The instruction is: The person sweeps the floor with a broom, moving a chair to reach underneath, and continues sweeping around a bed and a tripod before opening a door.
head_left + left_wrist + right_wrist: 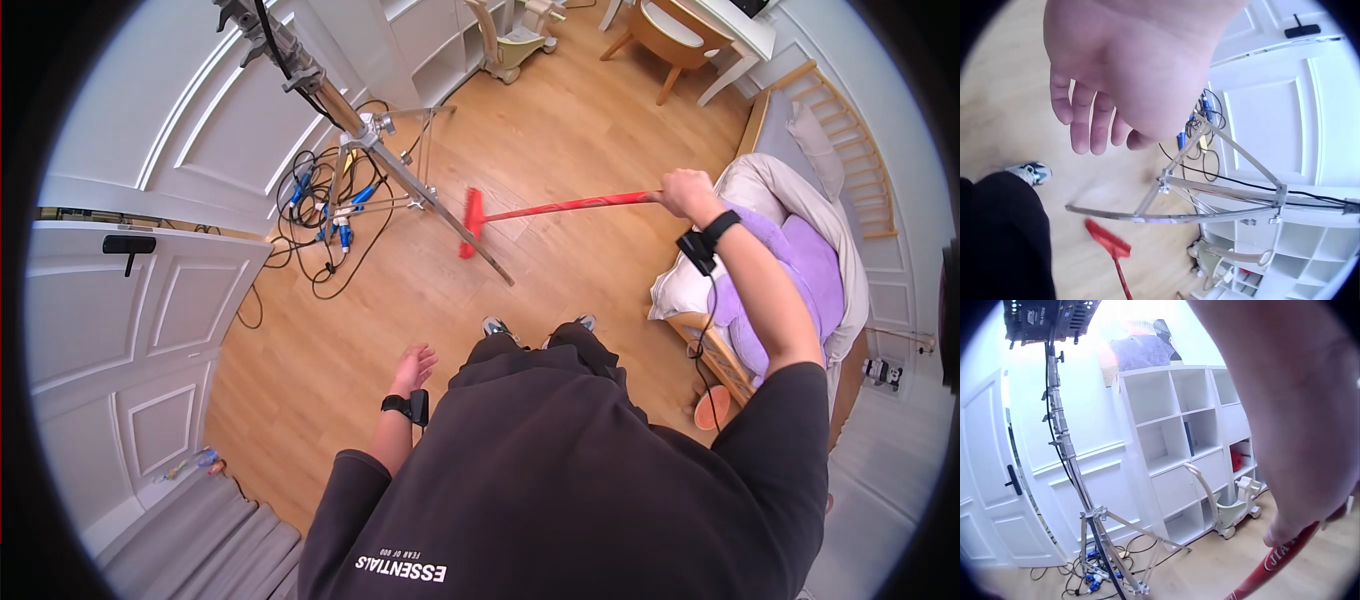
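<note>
A red broom reaches across the wooden floor in the head view, its bristled head lying beside one leg of a metal light stand. My right hand grips the end of its handle, out to the right near the bed. In the right wrist view the red handle comes out from under that hand. Low on the left, my left hand hangs beside the body and holds nothing. Its fingers are loosely bent in the left wrist view.
Coiled black cables with blue connectors lie around the stand's base. A bed with purple bedding is at the right, an orange bowl-like thing by its foot. White doors stand left; shelves and a ride-on toy are at the back.
</note>
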The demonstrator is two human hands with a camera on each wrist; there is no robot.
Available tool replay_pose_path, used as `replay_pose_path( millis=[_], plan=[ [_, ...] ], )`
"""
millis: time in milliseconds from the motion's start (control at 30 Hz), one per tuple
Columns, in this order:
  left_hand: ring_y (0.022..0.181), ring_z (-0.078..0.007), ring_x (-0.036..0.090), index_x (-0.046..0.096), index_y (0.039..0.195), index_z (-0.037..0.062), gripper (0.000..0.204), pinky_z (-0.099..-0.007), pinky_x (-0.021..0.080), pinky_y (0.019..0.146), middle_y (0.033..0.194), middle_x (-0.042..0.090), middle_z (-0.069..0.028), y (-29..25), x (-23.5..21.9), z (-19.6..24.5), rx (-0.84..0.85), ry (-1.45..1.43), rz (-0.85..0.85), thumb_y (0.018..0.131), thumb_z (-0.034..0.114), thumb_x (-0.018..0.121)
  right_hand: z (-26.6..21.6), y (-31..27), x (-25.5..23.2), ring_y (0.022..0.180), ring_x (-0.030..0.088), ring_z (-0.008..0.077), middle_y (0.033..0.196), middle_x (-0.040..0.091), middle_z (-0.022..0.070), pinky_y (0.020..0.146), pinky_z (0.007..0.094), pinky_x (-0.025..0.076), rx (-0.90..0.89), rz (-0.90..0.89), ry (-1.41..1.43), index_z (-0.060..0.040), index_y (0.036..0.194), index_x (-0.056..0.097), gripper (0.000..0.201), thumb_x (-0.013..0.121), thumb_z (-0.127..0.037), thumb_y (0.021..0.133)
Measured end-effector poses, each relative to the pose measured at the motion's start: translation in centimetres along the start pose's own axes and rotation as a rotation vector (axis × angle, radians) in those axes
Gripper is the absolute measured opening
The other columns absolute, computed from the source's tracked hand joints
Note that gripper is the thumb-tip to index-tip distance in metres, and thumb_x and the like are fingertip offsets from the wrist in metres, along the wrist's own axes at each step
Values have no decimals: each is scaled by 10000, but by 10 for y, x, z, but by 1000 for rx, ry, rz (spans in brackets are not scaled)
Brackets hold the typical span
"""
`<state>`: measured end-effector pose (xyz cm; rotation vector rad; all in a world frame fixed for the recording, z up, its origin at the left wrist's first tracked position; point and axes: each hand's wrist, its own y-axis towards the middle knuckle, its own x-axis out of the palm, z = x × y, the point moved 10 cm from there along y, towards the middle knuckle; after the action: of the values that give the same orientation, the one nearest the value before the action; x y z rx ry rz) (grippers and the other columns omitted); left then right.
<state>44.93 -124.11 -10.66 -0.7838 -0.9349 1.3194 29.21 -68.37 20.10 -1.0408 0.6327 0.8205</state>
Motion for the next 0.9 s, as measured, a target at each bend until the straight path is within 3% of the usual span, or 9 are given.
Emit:
replay_pose_path(
  millis=[100,200,367,467,567,633,733,767,900],
  plan=[
    [865,-128,562,486,1088,132,301,-252,412,650,1023,575,-15,-7,4,-25,-61,-21,-33,853,319,478,-46,23,18,839,627,229,854,652,89,668,344,496,-31,-21,37,-96,860,668,492,485,-547,786],
    [904,-130,553,457,1156,139,353,-248,412,663,1078,558,-19,-14,-26,-61,-123,-22,28,865,339,438,-79,48,48,856,627,211,894,651,77,658,354,503,4,-75,71,-119,906,666,432,513,-506,789],
    [945,-126,540,389,1246,130,404,-247,422,662,1151,526,-15,-39,-97,-117,-145,-79,229,889,313,344,-46,55,63,882,620,217,948,643,71,670,349,499,15,-168,68,-148,939,660,326,552,-417,789],
    [938,-130,542,378,1251,118,412,-251,422,639,1172,510,-22,-56,-115,-140,-152,-140,349,889,309,332,1,38,55,920,598,255,954,634,111,726,367,481,24,-232,59,-77,932,646,590,493,-617,749],
    [940,-132,543,377,1251,112,417,-248,420,632,1172,509,-19,-56,-109,-159,-186,-226,379,886,311,345,64,29,71,847,620,260,881,646,121,705,362,484,-12,-125,-47,-60,889,654,609,486,-627,743],
    [947,-131,539,372,1256,110,425,-239,420,637,1173,507,-14,-50,-89,-164,-198,-251,359,882,310,366,106,3,64,932,595,237,965,635,94,751,346,463,109,-231,-108,-118,940,658,426,548,-488,759],
    [943,-124,539,383,1246,112,409,-229,420,633,1161,514,-12,-43,-45,-159,-161,-238,317,883,299,374,154,-19,71,923,601,243,953,637,99,751,347,460,161,-326,-187,-98,933,661,505,549,-549,736],
    [942,-123,538,392,1238,111,398,-229,423,636,1160,515,-14,-40,-25,-152,-143,-243,276,886,296,372,164,-20,72,815,630,233,832,654,102,693,340,481,122,-251,-233,-62,855,668,508,546,-542,740],
    [1029,-152,496,381,1241,87,397,-250,423,722,1238,461,-49,-24,35,-131,-97,-260,128,895,281,351,191,-15,99,815,633,214,900,649,94,676,334,493,129,-243,-354,-94,881,674,400,575,-457,745]
  ],
)
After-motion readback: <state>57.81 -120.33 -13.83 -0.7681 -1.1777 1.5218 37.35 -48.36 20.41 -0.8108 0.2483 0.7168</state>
